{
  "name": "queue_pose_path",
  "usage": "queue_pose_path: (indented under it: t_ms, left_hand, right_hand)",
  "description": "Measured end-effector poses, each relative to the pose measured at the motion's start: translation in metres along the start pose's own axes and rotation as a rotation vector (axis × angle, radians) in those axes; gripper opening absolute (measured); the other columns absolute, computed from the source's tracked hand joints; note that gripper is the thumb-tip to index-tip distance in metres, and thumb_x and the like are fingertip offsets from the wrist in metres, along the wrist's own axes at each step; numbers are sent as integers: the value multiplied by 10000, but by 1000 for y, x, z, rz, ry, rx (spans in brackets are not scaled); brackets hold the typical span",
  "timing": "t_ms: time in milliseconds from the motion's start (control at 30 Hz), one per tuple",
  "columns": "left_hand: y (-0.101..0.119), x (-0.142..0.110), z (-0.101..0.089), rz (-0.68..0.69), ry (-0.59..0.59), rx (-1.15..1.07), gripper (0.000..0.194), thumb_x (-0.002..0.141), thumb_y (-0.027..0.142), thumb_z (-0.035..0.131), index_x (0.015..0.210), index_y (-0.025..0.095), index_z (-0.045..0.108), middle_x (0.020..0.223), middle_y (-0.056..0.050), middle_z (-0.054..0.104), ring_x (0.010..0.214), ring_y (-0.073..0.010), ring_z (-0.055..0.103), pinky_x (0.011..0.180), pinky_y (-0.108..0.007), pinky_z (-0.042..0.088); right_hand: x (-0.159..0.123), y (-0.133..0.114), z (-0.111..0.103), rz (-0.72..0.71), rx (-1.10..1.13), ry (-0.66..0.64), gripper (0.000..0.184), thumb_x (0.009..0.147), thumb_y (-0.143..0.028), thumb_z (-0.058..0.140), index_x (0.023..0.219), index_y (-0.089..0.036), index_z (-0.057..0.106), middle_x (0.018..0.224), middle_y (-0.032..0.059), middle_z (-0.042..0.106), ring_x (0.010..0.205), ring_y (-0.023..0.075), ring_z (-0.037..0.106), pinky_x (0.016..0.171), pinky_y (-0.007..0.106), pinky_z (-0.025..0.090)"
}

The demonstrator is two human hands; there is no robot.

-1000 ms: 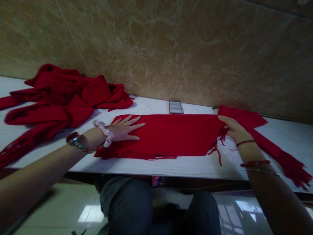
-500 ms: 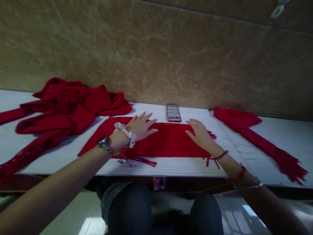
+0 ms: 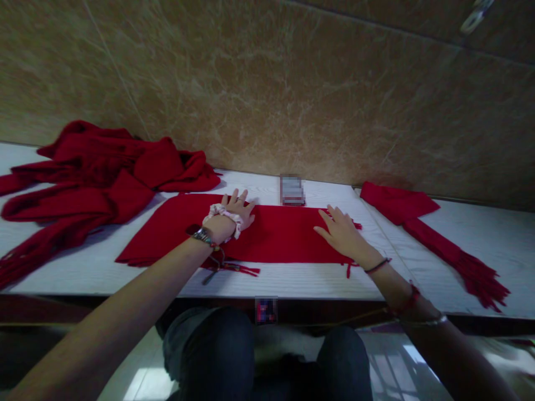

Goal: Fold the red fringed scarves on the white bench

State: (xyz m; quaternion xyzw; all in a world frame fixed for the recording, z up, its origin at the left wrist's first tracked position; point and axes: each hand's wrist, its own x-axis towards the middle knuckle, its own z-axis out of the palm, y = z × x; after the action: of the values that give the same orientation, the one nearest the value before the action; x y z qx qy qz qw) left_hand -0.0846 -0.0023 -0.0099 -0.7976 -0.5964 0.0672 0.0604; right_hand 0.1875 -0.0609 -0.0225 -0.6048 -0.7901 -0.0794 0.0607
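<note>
Looking at a long, flat red fabric scarf w/ fringe (image 3: 288, 236), laid on a white wood-grain tabletop (image 3: 292, 281), directly under both hands. Runs L–R, long axis approx. parallel to the table's near edge, flaring wider toward the L end. Crossed around mid-length by the left hand (image 3: 240, 211), fingers reaching to the far edge; covered near the R end by the right hand (image 3: 343, 236), so R is nearer that short, fringed end, L nearer the flared one. Held well apart, w/ fingers spread, clamped on nothing visible (can't tell how hard either is pressing). Flanked beyond the L end by a crumpled red fabric heap (image 3: 137, 167), and off to the R, w/ a gap btwn, by a loosely folded red fringed scarf (image 3: 401, 206).
</note>
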Motion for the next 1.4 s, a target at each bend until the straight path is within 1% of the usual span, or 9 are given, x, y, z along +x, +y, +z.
queue_pose_path:
  t_ms: [167,267,700,833,967,1067,1200,1300,1400]
  left_hand:
    - [46,1,-3,151,-13,-177,521,916,425,295,1393,217,290,1476,-82,192,1352,-265,157,1060,-439,224]
    - [57,-2,5,199,-21,-208,510,932,453,239,1399,251,277,1480,-56,183,1354,-252,156,1079,-440,176]
    - [57,-1,8,201,-30,-235,529,928,468,235,1404,239,266,1483,-53,169,1356,-261,144,1078,-466,161]
    - [56,-1,9,205,-17,-251,530,925,464,242,1397,228,288,1478,-64,188,1352,-276,153,1072,-473,166]
    - [55,-1,8,204,-25,-253,529,924,462,249,1395,225,293,1477,-68,190,1351,-276,158,1074,-468,160]
    - [55,-3,5,203,-29,-242,520,927,452,255,1395,227,294,1476,-65,195,1351,-267,162,1077,-456,159]
    - [55,-4,3,201,-35,-229,515,930,445,256,1393,225,297,1476,-66,198,1351,-268,162,1078,-452,163]
    - [55,-3,4,200,-32,-222,515,929,448,258,1393,227,299,1475,-69,199,1348,-273,168,1075,-454,169]
    - [56,-2,5,208,-28,-221,513,929,452,258,1391,232,301,1474,-70,204,1347,-274,171,1073,-461,172]
  right_hand:
    - [30,-25,9,-104,112,-90,550,909,-452,276,1367,-158,349,1442,126,305,1319,289,258,1029,510,262]
    - [30,-23,20,-51,87,-120,541,908,-453,273,1372,-187,344,1453,97,290,1321,306,247,1030,530,250]
    - [21,76,34,170,71,54,453,870,-299,344,1236,-78,495,1295,181,491,1210,267,432,969,433,375]
    - [24,69,21,60,158,231,349,819,-266,441,1091,-99,583,1130,159,595,1090,245,514,955,404,382]
    - [25,54,14,-150,227,99,212,827,-224,432,910,-160,616,942,94,636,913,197,563,841,333,432]
    - [22,64,16,6,91,23,199,813,-165,430,892,-131,609,898,116,627,867,200,561,793,306,426]
    - [17,85,14,232,-78,44,244,822,-126,383,885,-100,617,860,153,629,815,217,571,745,316,420]
    - [19,74,9,173,-7,131,264,840,-149,368,925,-108,615,897,138,633,847,211,571,772,309,423]
    - [23,52,7,30,89,67,257,843,-173,389,972,-133,607,971,113,630,912,188,567,817,279,419]
